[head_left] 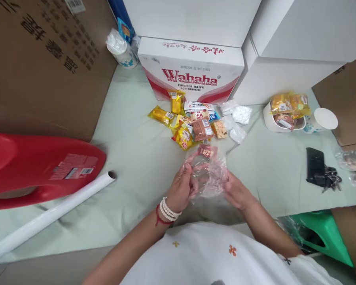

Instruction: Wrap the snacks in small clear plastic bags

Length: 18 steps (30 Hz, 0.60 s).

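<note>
Between my two hands I hold a clear plastic bag [209,180], crumpled and see-through. My left hand [182,186] grips its left side, thumb on top, a beaded bracelet at the wrist. On the bag's right side my right hand [237,190] is closed, its fingers partly behind the plastic. A red snack packet [207,151] shows at the bag's far edge; whether it lies inside or beyond the bag I cannot tell. Just past it is a pile of wrapped snacks, with a brown packet [202,129], yellow packets [183,136] and white packets [237,133].
A Wahaba-style white water carton, printed Wahaha [192,75], stands behind the snacks. To the right are a white tub [268,118] of snacks, a paper cup [323,120], and a black case with keys [316,166]. A red jug [41,170] and white tube [56,213] lie left.
</note>
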Each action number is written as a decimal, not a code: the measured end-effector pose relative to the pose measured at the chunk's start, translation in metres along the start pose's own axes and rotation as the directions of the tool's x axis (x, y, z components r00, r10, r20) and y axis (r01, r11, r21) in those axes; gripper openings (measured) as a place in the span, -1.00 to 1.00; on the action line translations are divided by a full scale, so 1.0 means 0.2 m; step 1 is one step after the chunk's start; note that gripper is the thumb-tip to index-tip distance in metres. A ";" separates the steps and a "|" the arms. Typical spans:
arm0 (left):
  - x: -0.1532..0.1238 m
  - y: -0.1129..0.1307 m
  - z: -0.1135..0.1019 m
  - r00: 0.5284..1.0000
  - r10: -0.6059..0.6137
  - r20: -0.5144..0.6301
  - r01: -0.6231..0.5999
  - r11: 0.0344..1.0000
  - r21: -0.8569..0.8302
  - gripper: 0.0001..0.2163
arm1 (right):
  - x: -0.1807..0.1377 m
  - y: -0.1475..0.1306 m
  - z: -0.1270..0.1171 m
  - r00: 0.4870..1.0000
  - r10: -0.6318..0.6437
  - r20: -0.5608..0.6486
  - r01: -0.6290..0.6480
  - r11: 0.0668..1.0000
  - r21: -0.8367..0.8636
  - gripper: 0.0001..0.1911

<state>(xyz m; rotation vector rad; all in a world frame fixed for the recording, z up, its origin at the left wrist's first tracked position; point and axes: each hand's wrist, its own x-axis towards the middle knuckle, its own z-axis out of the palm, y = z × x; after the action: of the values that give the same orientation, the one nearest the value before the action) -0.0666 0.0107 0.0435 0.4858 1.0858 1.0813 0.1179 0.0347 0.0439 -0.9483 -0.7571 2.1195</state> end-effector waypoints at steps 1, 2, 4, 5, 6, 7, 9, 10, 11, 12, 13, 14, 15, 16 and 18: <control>-0.01 -0.01 0.01 0.999 0.047 -0.015 -0.046 0.997 0.059 -0.34 | 0.01 0.03 0.04 0.999 -0.010 -0.035 0.009 0.999 -0.031 -0.17; -0.01 -0.01 0.02 0.995 0.091 -0.035 -0.087 0.990 0.107 -0.35 | 0.03 0.05 0.06 0.992 -0.042 -0.121 0.035 0.997 -0.063 -0.26; -0.02 0.01 0.02 0.983 0.156 -0.101 -0.140 0.979 0.150 -0.36 | 0.06 0.07 0.05 0.919 -0.151 -0.364 0.113 0.986 -0.122 -0.46; -0.02 0.02 0.02 0.974 0.175 -0.145 -0.154 0.977 0.148 -0.36 | 0.08 0.06 0.02 0.862 -0.198 -0.467 0.149 0.979 -0.140 -0.51; -0.02 0.03 0.01 0.963 0.189 -0.190 -0.164 0.976 0.140 -0.35 | 0.08 0.06 -0.01 0.811 -0.230 -0.537 0.181 0.973 -0.142 -0.54; -0.02 0.04 0.01 0.953 0.197 -0.229 -0.171 0.977 0.131 -0.34 | 0.08 0.04 -0.05 0.780 -0.246 -0.576 0.209 0.969 -0.132 -0.55; -0.02 0.06 0.01 0.942 0.199 -0.271 -0.174 0.978 0.112 -0.31 | 0.07 0.02 -0.08 0.773 -0.259 -0.578 0.245 0.964 -0.104 -0.51; -0.03 0.06 0.01 0.943 0.192 -0.273 -0.169 0.980 0.104 -0.31 | 0.05 0.02 -0.08 0.795 -0.257 -0.549 0.239 0.965 -0.105 -0.46; -0.03 0.06 0.02 0.947 0.181 -0.265 -0.161 0.982 0.097 -0.30 | 0.04 0.02 -0.07 0.830 -0.242 -0.503 0.209 0.970 -0.122 -0.40; -0.04 0.05 0.02 0.952 0.172 -0.255 -0.152 0.984 0.097 -0.30 | 0.02 0.02 -0.06 0.870 -0.209 -0.447 0.153 0.976 -0.158 -0.34; -0.04 0.05 0.01 0.954 0.166 -0.249 -0.145 0.984 0.102 -0.31 | 0.01 0.03 -0.04 0.904 -0.161 -0.395 0.083 0.975 -0.207 -0.31; -0.05 0.05 -0.01 0.954 0.163 -0.252 -0.139 0.984 0.111 -0.32 | 0.00 0.04 -0.04 0.927 -0.109 -0.360 0.014 0.966 -0.258 -0.33; -0.05 0.05 -0.03 0.953 0.156 -0.261 -0.128 0.984 0.121 -0.33 | -0.02 0.04 -0.04 0.936 -0.064 -0.347 -0.044 0.954 -0.296 -0.39; -0.05 0.06 -0.07 0.953 0.136 -0.271 -0.104 0.986 0.131 -0.34 | -0.03 0.04 -0.06 0.935 -0.031 -0.352 -0.088 0.944 -0.317 -0.44; -0.04 0.06 -0.17 0.956 0.066 -0.285 -0.019 0.987 0.162 -0.35 | -0.05 0.01 -0.14 0.924 0.003 -0.381 -0.142 0.931 -0.337 -0.48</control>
<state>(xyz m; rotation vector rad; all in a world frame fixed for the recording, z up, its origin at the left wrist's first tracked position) -0.1030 0.0031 0.0419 0.4871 1.4330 1.1331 0.1433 0.0322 0.0305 -1.5498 -0.9348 1.8053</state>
